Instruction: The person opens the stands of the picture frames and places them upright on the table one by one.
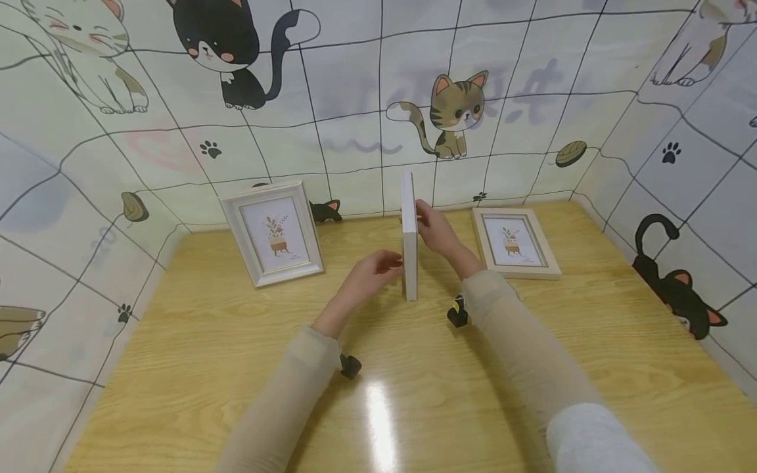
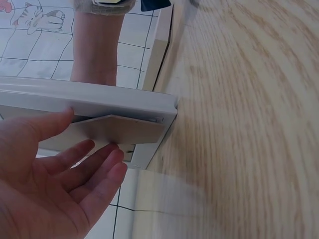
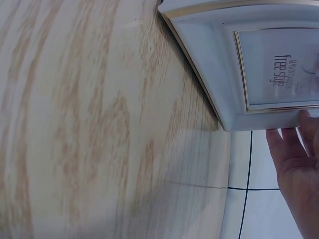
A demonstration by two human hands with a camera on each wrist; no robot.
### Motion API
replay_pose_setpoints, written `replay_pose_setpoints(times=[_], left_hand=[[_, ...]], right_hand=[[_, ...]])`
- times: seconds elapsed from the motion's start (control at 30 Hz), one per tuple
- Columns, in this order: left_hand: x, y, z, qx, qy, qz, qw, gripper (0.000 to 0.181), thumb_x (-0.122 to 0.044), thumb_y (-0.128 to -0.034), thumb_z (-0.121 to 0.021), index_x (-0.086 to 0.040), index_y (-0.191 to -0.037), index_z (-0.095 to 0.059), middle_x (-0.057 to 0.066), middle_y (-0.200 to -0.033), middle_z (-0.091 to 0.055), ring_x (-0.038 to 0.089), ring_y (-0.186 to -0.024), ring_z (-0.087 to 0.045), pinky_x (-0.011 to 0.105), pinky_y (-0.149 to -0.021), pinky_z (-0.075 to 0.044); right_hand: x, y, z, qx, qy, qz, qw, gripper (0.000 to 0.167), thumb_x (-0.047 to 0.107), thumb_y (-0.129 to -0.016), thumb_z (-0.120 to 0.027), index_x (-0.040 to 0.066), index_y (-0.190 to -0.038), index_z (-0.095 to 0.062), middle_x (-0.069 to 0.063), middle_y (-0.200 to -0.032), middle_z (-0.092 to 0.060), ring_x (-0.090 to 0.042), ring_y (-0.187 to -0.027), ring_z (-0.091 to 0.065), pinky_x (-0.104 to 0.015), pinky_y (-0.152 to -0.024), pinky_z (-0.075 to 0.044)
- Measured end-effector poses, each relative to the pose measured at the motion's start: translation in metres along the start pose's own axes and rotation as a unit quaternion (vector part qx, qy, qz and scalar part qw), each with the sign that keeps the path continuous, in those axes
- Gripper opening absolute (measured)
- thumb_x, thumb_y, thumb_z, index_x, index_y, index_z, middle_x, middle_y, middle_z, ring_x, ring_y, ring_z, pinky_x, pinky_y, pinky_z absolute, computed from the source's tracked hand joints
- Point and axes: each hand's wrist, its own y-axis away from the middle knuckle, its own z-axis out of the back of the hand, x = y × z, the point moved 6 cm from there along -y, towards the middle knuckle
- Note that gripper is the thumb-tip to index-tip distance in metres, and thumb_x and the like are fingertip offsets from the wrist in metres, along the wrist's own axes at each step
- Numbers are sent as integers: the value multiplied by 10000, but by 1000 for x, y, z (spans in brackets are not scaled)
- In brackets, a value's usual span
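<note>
Head view, left to right: pale standing frame [image 1: 274, 233] left of centre, tilted back, plant print facing out, on the wood-grain table [image 1: 236, 368], cat-print backdrop [image 1: 355, 131] behind; left hand [image 1: 369, 272] just left of centre, thumb and fingers apart, nothing gripped, fingertips at the stand flap [image 2: 124, 130] on the back of the white frame, actual contact can't tell; white frame [image 1: 410, 236] at centre, upright and edge-on, bottom on the table, back to the left hand; its front, seen upper right in the right wrist view, carries a "free style" print inside a gold inner line; right hand [image 1: 440, 230] just right of centre, fingers clamped on the white frame's far side edge; wooden frame [image 1: 514, 242] right of centre, lying flat, print up, well apart from the white one
</note>
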Motion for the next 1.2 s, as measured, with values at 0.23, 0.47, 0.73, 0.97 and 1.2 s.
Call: replay_pose_setpoints(times=[0.23,0.47,0.73,0.97,1.2], left_hand=[[4,0,-3,-42,-13,70,10000,416,-272,-996,-607,-65,-1354,-566,125,-1368,-622,298,-1251,-609,429,-1029,-534],[0,6,8,-334,33,-69,9994,410,-287,-995,-612,-85,-1349,-571,95,-1353,-636,273,-1243,-616,446,-1055,-513],[-21,13,14,-571,618,-684,9941,369,-172,-968,-656,-66,-1314,-588,105,-1351,-631,267,-1257,-613,399,-1058,-524],[-31,18,9,-817,627,-911,9905,373,-161,-935,-702,-67,-1285,-612,95,-1321,-659,248,-1225,-641,350,-1026,-542],[-52,25,15,-1530,197,-1611,9748,550,-164,-919,-721,-94,-1422,-509,71,-1436,-578,245,-1286,-595,332,-1049,-523]], right_hand=[[4,4,1,-73,-160,93,9998,225,13,-1019,-495,-30,-1239,-513,-277,-1286,-628,-419,-1226,-610,-496,-1030,-527],[-2,1,0,-130,-217,61,9997,265,55,-1025,-510,-20,-1279,-517,-268,-1275,-637,-409,-1220,-614,-492,-1021,-533],[-4,0,2,-175,-81,7,9998,279,76,-1018,-537,-1,-1286,-528,-240,-1257,-656,-387,-1185,-637,-473,-985,-538],[-5,0,3,-203,64,-38,9998,291,113,-1018,-550,14,-1291,-544,-220,-1260,-664,-380,-1187,-643,-480,-983,-536],[-5,1,4,-302,63,46,9995,290,8,-998,-529,-17,-1287,-536,-265,-1233,-656,-398,-1188,-615,-497,-1064,-487]])
